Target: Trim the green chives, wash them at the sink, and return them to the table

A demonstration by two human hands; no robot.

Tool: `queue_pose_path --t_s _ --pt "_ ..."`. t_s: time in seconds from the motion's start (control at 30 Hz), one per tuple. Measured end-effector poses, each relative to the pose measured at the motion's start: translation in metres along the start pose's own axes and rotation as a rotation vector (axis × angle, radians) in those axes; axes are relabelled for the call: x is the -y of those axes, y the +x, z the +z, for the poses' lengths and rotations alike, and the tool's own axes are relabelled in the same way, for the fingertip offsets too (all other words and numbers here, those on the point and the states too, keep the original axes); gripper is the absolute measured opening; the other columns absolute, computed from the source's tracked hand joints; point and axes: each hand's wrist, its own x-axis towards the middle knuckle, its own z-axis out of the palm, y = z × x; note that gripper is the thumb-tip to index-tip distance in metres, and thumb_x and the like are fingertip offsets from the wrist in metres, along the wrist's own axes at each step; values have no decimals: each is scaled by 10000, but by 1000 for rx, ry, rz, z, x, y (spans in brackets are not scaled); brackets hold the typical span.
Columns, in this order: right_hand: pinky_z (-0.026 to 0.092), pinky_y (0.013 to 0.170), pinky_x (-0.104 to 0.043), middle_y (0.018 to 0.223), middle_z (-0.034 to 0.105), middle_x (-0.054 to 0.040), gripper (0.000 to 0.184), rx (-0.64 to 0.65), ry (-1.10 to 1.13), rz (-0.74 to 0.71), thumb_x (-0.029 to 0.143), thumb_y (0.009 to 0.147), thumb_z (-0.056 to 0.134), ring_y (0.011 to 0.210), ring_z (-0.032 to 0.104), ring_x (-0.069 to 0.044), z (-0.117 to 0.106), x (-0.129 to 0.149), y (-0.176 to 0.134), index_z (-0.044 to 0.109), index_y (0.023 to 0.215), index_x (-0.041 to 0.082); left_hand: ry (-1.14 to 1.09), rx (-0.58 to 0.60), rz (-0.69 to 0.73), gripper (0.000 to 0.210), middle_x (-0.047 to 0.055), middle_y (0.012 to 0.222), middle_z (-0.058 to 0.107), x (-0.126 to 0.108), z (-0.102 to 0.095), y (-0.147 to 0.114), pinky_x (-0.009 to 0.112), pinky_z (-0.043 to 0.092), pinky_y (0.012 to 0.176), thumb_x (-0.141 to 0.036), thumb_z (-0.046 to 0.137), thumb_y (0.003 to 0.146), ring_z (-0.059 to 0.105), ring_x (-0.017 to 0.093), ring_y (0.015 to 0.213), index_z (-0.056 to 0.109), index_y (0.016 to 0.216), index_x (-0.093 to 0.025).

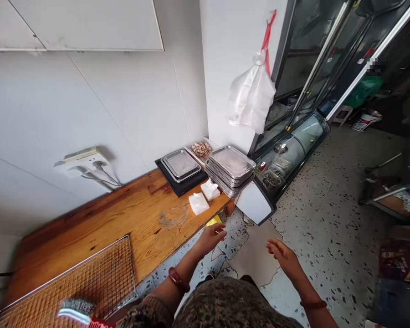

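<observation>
Left hand [210, 238], right hand [284, 256] loosely open, empty; trays [232, 162] centre-frame look stacked already; lower-left brush [78, 306] lies unheld; remainder unclear.

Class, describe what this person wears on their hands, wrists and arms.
The left hand and right hand are gloveless. A glossy reddish bangle circles the left wrist, a thinner reddish band the right. A dark, mottled sleeve shows on the left arm.

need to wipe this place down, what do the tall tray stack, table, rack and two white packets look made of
Tray stack: metal, probably stainless steel; silvery, softly reflective.
Table: wood, probably varnished; visible grain, dark knots, slight sheen.
Rack: probably metal wire; thin crossed bars, bright edge.
White packets: crinkled plastic film or tissue; can't tell which.
</observation>
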Motion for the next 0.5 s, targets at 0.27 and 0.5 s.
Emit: queue_pose_path --t_s 0.27,0.5 --pt "563 768 -362 1006 764 -127 577 -19 78 58 618 687 683 925 718 -273 -2 34 58 708 1063 181 -184 -138 -135 595 47 854 681 13 -30 26 299 471 642 -590 719 708 646 174 738 635 1094 -145" --pt "499 857 -295 1277 636 -242 726 1 242 -69 565 924 435 1113 655 -254 -8 90 159 528 1335 -27 -324 -389 -156 709 128 1148 644 -8 -51 106 320 476 795 -605 691 752 625 212 970 545 1263 -135"
